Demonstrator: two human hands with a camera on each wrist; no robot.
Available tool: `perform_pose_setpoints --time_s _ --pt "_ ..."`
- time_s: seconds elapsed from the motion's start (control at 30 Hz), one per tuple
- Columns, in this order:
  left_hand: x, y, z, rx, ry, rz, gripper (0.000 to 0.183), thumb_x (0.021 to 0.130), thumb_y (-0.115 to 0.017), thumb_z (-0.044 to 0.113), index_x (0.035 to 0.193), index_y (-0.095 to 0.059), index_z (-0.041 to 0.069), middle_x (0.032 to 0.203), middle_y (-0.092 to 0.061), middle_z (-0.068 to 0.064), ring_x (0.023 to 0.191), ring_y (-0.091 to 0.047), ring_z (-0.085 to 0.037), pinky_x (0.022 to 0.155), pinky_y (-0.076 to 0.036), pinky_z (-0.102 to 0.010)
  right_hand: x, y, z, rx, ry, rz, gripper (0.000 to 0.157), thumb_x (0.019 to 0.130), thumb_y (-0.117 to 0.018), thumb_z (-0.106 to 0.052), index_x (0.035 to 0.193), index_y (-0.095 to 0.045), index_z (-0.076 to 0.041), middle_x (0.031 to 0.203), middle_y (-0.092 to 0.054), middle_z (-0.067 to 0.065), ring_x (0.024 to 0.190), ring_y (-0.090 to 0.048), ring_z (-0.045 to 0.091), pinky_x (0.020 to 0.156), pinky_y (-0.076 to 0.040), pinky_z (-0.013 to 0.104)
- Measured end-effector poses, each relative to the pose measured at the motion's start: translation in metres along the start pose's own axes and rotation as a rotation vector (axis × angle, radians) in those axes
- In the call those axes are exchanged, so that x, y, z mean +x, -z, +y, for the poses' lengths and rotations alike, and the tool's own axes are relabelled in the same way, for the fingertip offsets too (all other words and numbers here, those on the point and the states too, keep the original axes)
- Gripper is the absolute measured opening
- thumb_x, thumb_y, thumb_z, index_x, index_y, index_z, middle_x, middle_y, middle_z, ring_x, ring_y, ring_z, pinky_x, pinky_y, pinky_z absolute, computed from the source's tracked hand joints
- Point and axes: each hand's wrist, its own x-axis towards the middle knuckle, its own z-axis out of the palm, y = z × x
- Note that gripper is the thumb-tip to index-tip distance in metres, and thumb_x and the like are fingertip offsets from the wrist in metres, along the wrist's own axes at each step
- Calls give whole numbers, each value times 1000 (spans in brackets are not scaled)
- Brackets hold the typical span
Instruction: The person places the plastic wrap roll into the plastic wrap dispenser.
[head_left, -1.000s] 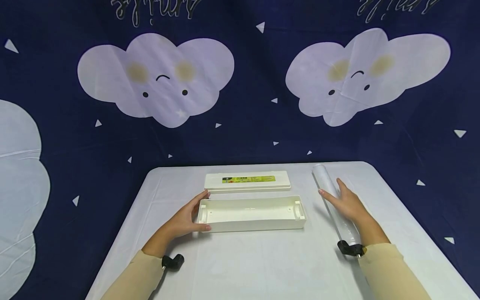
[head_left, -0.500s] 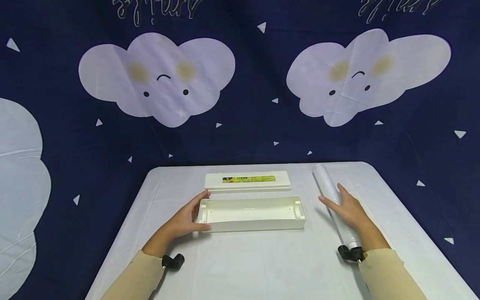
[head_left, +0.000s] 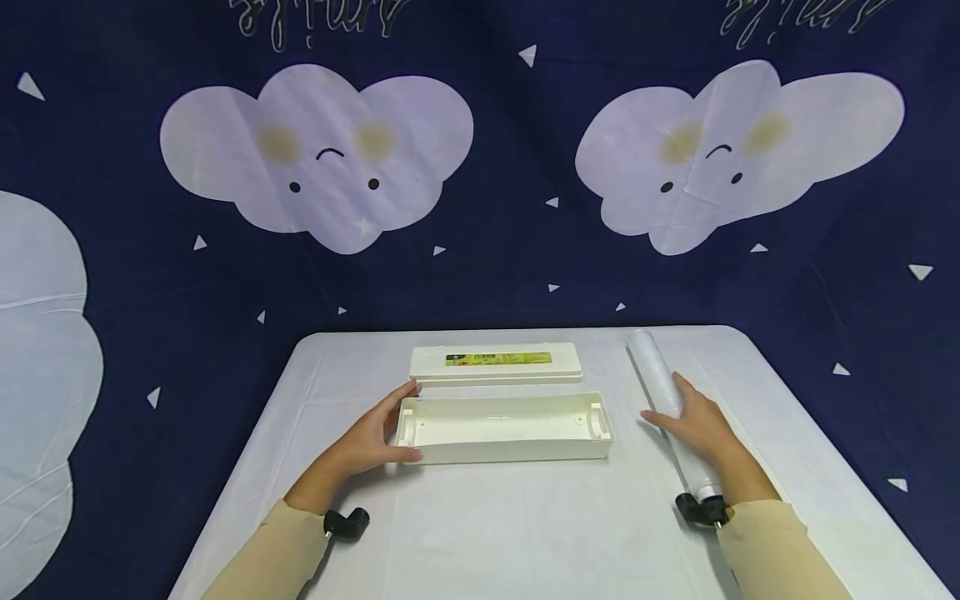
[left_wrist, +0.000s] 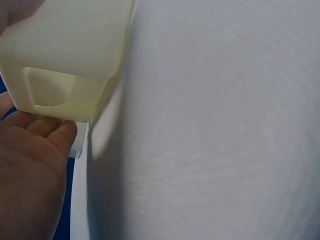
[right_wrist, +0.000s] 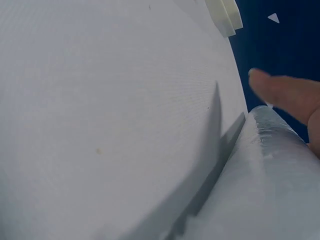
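We see left hand (head_left: 365, 440) gripping the long box (head_left: 510, 452) by its left end, likely steadying it mouth-up; labelled lid (head_left: 497, 373) set behind, probably for access. Right hand (head_left: 697, 423) spread wide over film roll (head_left: 666, 392) on tabletop (head_left: 525, 533), right of box; contact unclear.

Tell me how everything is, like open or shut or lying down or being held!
Box: open on top.
Lid: off, lying flat behind the box.
Roll of film: lying on its side, wound up.
Left hand: holding one end of the box.
Right hand: open over the roll; touching or not, I can't tell.
Tablecloth: spread out, lightly creased.
Backdrop: hanging, its picture upside down.
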Motion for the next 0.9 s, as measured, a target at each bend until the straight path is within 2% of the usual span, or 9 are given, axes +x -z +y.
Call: perform_pose_setpoints --time_s 0.2,0.4,0.63,0.9 --pt "1 0 -1 0 1 2 121 73 -99 13 167 -24 8 169 -29 -17 154 -25 -38 122 -24 -43 -1 -1 1 16 13 3 109 91 -83 -36 161 -14 14 148 -34 49 124 -49 64 94 -48 74" --pt "1 0 -1 -3 9 2 121 74 -99 12 168 -23 8 169 -29 -16 155 -24 -36 123 -23 -44 -1 0 0 22 13 -2 106 91 -83 -25 161 -13 13 149 -33 49 123 -48 65 94 -48 74" --pt "0 1 -1 -23 21 0 122 73 -99 12 168 -23 10 169 -29 -12 156 -23 -32 123 -22 -40 1 -1 0 12 22 15 102 90 -83 -21 160 -17 14 147 -36 49 121 -51 64 93 -49 73" --pt "-1 1 -1 -39 0 -8 121 74 -98 10 168 -23 10 169 -29 -14 156 -22 -33 123 -22 -38 1 0 1 18 20 34 100 89 -85 -22 159 -23 14 146 -38 48 121 -52 63 93 -49 72"
